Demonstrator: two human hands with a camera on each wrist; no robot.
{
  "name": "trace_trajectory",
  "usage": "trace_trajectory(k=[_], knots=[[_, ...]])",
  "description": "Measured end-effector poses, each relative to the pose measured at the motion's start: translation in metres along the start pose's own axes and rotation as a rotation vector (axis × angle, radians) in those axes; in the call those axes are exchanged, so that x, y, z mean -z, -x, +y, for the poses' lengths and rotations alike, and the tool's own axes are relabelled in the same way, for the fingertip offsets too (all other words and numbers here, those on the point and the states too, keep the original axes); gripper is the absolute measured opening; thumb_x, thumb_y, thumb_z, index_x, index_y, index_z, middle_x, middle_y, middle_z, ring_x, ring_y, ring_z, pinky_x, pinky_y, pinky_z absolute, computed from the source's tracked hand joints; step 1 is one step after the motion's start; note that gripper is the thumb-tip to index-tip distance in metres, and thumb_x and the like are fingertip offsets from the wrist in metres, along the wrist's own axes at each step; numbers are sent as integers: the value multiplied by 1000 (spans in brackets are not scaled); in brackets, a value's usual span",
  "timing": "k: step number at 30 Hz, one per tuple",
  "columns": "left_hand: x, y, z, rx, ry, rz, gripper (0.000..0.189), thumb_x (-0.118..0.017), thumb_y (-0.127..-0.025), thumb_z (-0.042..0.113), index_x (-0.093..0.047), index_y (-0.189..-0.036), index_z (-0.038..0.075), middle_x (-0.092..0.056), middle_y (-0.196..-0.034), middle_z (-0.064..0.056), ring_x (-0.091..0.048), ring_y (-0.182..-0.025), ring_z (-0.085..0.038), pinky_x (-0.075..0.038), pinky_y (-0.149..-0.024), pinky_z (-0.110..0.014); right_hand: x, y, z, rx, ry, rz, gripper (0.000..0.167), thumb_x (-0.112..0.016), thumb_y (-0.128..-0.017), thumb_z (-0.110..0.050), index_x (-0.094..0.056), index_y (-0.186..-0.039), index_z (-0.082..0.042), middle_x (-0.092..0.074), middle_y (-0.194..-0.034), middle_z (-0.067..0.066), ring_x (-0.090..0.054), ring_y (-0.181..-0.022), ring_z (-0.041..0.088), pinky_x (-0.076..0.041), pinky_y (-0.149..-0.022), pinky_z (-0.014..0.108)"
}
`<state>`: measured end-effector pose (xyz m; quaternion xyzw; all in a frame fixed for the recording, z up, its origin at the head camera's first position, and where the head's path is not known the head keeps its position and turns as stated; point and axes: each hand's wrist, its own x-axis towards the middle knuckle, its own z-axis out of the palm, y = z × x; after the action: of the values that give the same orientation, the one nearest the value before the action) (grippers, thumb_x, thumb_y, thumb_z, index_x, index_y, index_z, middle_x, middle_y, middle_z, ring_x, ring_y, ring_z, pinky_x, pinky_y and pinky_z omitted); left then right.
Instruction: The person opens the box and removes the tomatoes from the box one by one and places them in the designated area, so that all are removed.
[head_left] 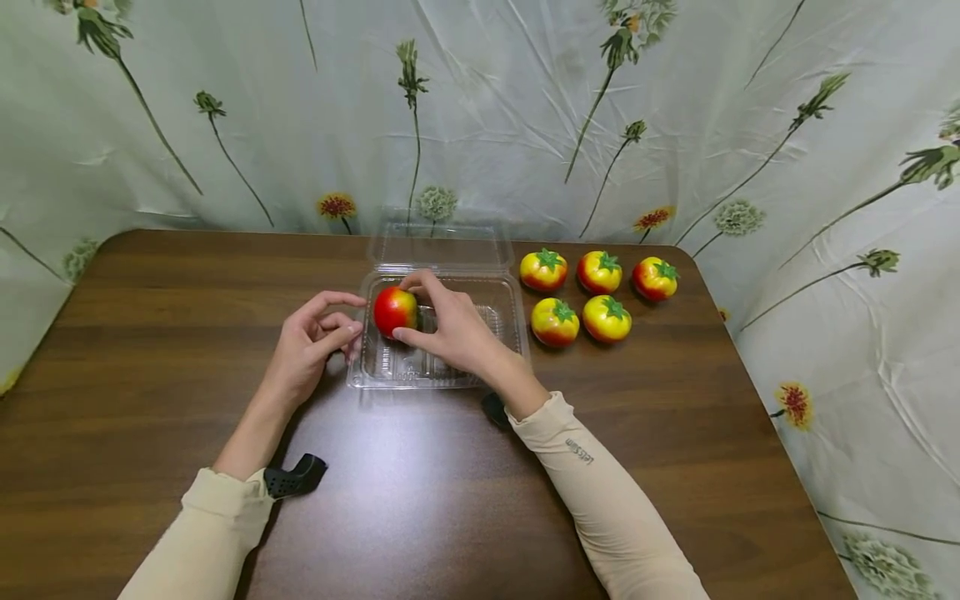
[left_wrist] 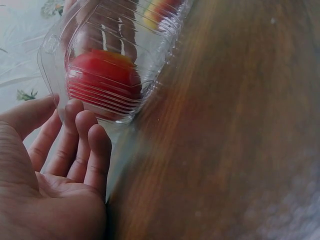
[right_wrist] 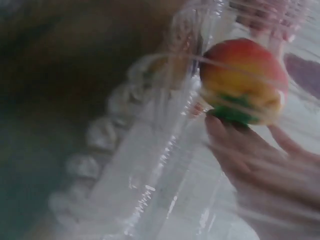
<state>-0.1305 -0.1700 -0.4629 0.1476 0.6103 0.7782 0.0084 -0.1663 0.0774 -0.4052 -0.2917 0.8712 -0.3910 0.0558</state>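
A clear plastic clamshell container (head_left: 442, 383) stands on the table with its lid (head_left: 442, 242) tipped back behind it. Inside its left end is a red-and-yellow tomato-shaped fruit (head_left: 393, 312), glossy, with a green leafy top visible in the right wrist view. My right hand (head_left: 457, 329) reaches over the container and holds this fruit between thumb and fingers. At the container's left edge, my left hand (head_left: 306, 343) has its fingertips close to or touching the rim, fingers loosely bent. The left wrist view shows those fingers (left_wrist: 100, 150) beside the clear wall, the red fruit behind it.
To the right of the container, several similar fruits (head_left: 554, 322) lie in two rows with green tops up. A pale curtain (head_left: 510, 100) printed with flowers hangs behind the brown wooden table (head_left: 150, 375). Black wrist devices (head_left: 296, 477) sit on both arms.
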Motion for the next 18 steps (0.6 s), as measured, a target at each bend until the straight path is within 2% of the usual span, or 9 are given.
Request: trace_trajectory(k=[8, 18], knots=[[0, 1, -1, -8, -2, -11, 29, -61, -99, -10, -60, -128, -5, -71, -79, -5, -62, -61, -16, -55, -57, -23, -6, -1, 5, -2, -24, 10, 55, -79, -96, -23, -50, -142, -18, -66, -143, 8, -67, -127, 24, -53, -109, 42], [0, 2, -1, -38, -33, -43, 35, -63, -97, -13, -59, -131, -5, -71, -82, -6, -53, -60, -26, -51, -55, -27, -7, 1, 6, -84, -17, -65, 62, -79, -96, -35, -51, -149, -16, -67, -141, 10, -71, -117, 26, -58, -101, 38]])
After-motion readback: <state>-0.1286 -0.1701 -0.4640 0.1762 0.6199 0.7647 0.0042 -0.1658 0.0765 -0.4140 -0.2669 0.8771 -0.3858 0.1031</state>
